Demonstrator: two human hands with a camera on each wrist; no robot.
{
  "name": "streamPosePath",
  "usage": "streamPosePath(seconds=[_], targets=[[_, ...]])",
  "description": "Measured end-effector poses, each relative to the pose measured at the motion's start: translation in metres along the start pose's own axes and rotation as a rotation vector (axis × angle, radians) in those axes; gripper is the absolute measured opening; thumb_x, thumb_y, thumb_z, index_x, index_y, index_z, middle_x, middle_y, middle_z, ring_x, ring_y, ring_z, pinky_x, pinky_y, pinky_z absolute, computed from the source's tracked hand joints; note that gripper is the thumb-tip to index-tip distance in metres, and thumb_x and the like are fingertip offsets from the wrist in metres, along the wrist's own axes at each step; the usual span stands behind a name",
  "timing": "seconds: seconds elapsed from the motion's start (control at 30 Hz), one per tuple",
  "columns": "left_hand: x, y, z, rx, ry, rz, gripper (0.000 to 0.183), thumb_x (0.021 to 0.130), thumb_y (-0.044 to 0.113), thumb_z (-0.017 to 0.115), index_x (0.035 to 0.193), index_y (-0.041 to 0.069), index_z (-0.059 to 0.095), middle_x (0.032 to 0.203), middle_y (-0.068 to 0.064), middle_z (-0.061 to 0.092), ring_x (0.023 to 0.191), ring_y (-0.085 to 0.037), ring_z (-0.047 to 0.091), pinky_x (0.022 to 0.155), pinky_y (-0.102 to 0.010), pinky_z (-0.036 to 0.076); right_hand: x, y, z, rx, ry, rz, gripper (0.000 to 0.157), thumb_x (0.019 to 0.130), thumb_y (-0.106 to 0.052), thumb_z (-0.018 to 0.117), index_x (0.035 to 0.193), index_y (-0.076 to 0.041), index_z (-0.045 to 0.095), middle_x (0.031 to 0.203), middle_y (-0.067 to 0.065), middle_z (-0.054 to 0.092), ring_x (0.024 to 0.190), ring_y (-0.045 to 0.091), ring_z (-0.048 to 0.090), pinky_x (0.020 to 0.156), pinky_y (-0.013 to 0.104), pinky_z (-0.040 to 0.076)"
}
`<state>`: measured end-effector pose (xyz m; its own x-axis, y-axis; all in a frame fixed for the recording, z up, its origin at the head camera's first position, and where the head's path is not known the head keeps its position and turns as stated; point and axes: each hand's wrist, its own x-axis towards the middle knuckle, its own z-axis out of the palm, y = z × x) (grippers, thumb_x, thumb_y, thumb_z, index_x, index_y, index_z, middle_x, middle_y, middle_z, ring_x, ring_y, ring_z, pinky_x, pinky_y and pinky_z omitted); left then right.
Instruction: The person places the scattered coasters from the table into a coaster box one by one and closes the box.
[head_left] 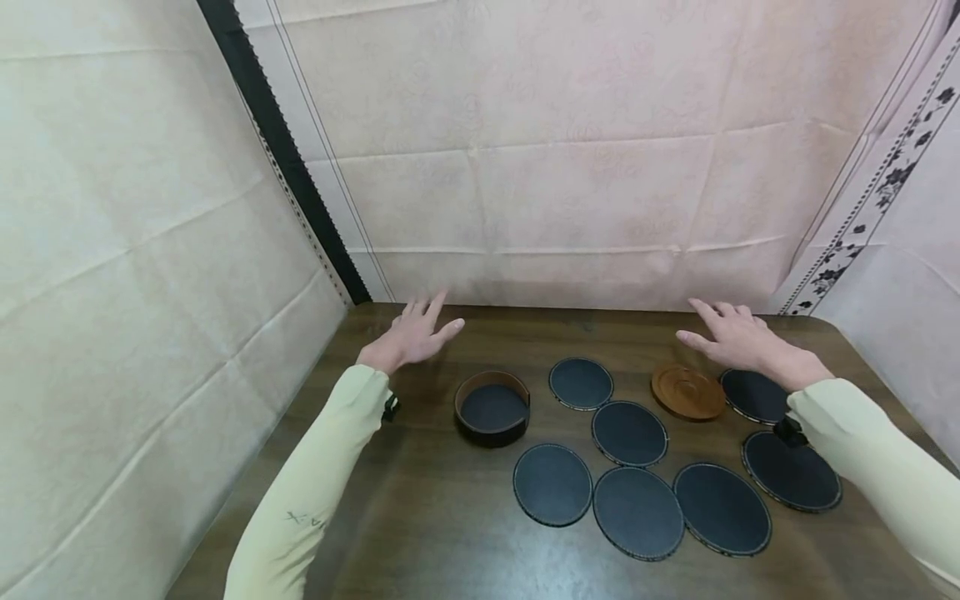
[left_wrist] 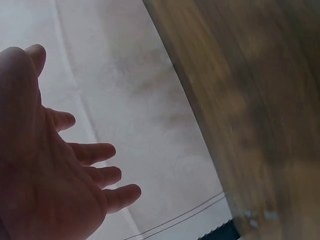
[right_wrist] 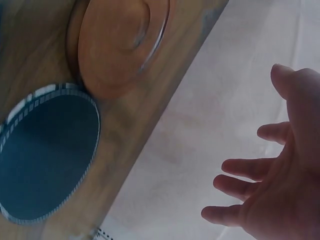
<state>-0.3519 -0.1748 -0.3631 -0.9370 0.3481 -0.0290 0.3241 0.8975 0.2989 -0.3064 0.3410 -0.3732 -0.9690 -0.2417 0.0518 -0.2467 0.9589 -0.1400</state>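
My left hand (head_left: pixel 411 337) hovers over the back left of the table, fingers spread and nothing held. Nearest to it is a round, dark coaster holder (head_left: pixel 491 433) with a brown inner wall and a dark disc inside. Over the back right, my right hand (head_left: pixel 738 337) is also spread and holds nothing. Below it lie a round brown wooden lid (head_left: pixel 686 392) and a dark stitched coaster (head_left: pixel 753 395), which the right wrist view also shows. Several more dark round coasters (head_left: pixel 637 512) lie flat on the table, some touching. Part of one coaster (head_left: pixel 795 475) is hidden by the right wrist.
The brown wooden table (head_left: pixel 450 533) reaches back to a pale cloth wall (head_left: pixel 585 192). More pale cloth (head_left: pixel 150 275) hangs on the left, and a flower-bordered cloth (head_left: pixel 892 183) on the right. Each wrist wears a dark band.
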Motion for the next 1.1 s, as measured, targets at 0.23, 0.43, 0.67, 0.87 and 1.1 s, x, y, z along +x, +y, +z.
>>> streamPosePath(seconds=[0.23,0.43,0.67,0.87,1.1], targets=[[-0.009,0.007,0.015,-0.147,0.018,0.011,0.086,0.093,0.076,0.023,0.158,0.028,-0.006,0.164,-0.014,0.012,0.152,-0.036,0.010,0.119,-0.059,0.016,0.007,-0.013,0.015,0.061,-0.016,-0.029,0.082,0.100,-0.058,0.040,0.153,0.002,0.022,0.146,0.041,0.029,0.128,0.063,0.027,0.098,0.076,0.029],[-0.017,0.016,0.032,-0.277,0.034,0.015,0.087,0.092,0.078,0.024,0.158,0.029,-0.006,0.166,-0.011,0.008,0.153,-0.033,0.009,0.120,-0.057,0.018,0.011,-0.028,0.027,0.140,-0.041,-0.027,0.083,0.099,-0.059,0.041,0.155,-0.002,0.020,0.150,0.038,0.026,0.134,0.061,0.023,0.101,0.076,0.027],[-0.030,0.025,0.048,-0.356,0.046,0.020,0.085,0.092,0.078,0.024,0.157,0.033,-0.007,0.166,-0.008,0.005,0.153,-0.032,0.005,0.120,-0.058,0.016,0.017,-0.043,0.040,0.205,-0.054,-0.043,0.081,0.100,-0.057,0.042,0.155,-0.001,0.021,0.149,0.039,0.028,0.135,0.059,0.023,0.104,0.073,0.028],[-0.039,0.033,0.058,-0.410,0.038,0.025,0.084,0.092,0.076,0.029,0.156,0.036,-0.007,0.167,-0.002,0.001,0.154,-0.030,0.001,0.120,-0.060,0.013,0.025,-0.054,0.047,0.250,-0.067,-0.054,0.080,0.100,-0.056,0.043,0.155,-0.002,0.020,0.152,0.037,0.025,0.138,0.058,0.020,0.108,0.071,0.025],[-0.040,0.036,0.074,-0.457,0.051,0.032,0.081,0.093,0.074,0.032,0.157,0.036,-0.001,0.165,-0.005,0.014,0.153,-0.024,0.010,0.120,-0.056,0.017,0.029,-0.062,0.058,0.280,-0.087,-0.049,0.079,0.100,-0.054,0.044,0.154,-0.002,0.021,0.153,0.036,0.025,0.140,0.057,0.020,0.108,0.071,0.025]])
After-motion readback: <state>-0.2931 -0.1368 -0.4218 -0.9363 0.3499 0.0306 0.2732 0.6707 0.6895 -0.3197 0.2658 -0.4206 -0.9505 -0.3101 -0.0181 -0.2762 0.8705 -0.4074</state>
